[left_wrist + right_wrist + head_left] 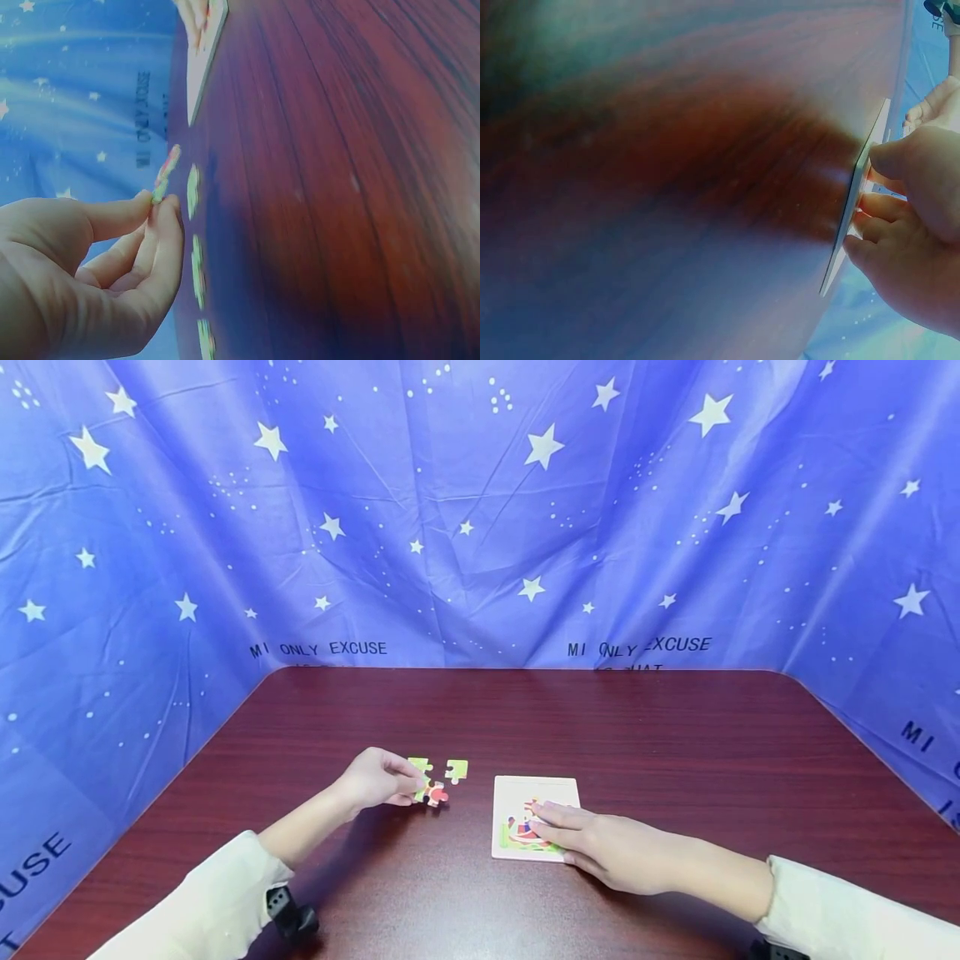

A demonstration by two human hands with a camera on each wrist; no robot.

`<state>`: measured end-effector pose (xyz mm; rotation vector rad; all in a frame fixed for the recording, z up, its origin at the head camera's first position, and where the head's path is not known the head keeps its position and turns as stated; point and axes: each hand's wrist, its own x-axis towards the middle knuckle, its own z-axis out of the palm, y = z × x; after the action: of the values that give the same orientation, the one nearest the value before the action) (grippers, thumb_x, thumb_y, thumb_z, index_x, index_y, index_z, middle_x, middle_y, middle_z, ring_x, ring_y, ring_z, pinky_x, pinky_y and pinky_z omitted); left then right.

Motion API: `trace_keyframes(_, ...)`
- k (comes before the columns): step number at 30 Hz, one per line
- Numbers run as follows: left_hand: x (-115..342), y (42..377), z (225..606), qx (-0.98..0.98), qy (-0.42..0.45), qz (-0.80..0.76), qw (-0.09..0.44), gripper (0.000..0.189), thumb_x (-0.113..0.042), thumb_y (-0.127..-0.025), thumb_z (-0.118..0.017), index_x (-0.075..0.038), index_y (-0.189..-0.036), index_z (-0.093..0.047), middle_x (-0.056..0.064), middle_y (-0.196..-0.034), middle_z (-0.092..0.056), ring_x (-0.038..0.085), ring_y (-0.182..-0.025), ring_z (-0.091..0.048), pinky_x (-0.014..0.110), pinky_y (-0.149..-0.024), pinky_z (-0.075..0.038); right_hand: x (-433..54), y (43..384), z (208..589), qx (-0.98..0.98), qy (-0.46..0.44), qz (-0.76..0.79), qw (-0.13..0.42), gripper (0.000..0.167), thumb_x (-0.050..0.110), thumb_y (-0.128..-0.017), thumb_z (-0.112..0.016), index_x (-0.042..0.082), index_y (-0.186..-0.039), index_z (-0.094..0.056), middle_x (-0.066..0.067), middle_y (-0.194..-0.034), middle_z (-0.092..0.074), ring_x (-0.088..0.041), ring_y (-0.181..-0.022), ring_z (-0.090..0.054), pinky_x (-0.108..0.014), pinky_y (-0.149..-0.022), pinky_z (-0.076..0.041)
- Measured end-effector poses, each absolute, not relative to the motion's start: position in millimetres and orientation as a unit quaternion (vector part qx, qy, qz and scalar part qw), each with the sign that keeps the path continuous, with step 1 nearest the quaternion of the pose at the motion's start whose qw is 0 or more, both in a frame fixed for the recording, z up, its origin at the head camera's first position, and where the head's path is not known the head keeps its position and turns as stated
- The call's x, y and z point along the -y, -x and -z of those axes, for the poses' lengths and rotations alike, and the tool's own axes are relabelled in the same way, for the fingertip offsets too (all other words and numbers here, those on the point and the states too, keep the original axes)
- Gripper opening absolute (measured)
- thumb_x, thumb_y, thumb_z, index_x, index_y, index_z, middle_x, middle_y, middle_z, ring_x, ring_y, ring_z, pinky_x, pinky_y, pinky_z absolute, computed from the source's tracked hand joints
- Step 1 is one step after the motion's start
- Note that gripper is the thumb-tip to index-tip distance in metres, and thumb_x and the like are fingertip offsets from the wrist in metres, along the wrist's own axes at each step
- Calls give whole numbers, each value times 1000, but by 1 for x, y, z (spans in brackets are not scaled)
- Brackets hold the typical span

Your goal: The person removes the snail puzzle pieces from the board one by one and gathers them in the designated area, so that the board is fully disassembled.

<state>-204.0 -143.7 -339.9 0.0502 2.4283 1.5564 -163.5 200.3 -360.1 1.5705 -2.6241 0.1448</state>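
Observation:
My left hand (381, 779) pinches a jigsaw piece (437, 795) in red, white and green between thumb and fingertips. The left wrist view has that piece (166, 174) tilted and raised off the table. Just behind it lie loose green jigsaw pieces, one (457, 770) to the right and another (418, 764) partly behind the fingers. To the right is a square puzzle board (536, 783) with a pale frame and a partly filled red, blue and green picture. My right hand (618, 850) rests on its right side, fingers extended over the picture and hiding part of it.
The board and pieces lie on a dark red wooden table (675, 743). A blue curtain with white stars (480, 510) hangs around the table's back and sides. A black wrist device (288, 914) sits at the left sleeve.

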Motion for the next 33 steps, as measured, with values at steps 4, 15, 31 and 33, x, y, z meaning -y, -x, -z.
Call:
trace_keyframes(4,163,202,343,-840,3,-528,123,16,-5,-84,-68,7,-93,-70,2,-85,-72,8,-71,-66,26,-71,-59,-200,163,360,856,-513,-45,40,46,16,-97,-54,11,-142,-47,-9,-150,-45,-24,-134,-49,-36,-98,-50)
trace_keyframes(15,197,202,347,-875,70,-468,101,17,-3,-84,-63,8,-96,-70,3,-81,-69,6,-68,-62,23,-68,-58,-201,161,357,861,-505,-49,33,45,16,-97,-54,11,-142,-47,-9,-150,-45,-26,-134,-49,-38,-100,-49)
trace_keyframes(31,191,203,345,-947,48,-318,1,10,-13,-75,-74,-5,-72,-69,-3,-55,-64,7,-55,-57,23,-57,-47,-200,163,359,856,-513,-49,45,47,17,-96,-55,12,-142,-47,-9,-149,-46,-24,-133,-49,-34,-96,-52)
trace_keyframes(33,191,201,345,-957,40,-285,-15,11,-16,-74,-74,-8,-69,-69,-3,-55,-64,8,-56,-56,25,-59,-44,-200,163,359,856,-513,-49,46,46,17,-96,-55,11,-142,-48,-8,-149,-46,-24,-133,-49,-35,-96,-52)
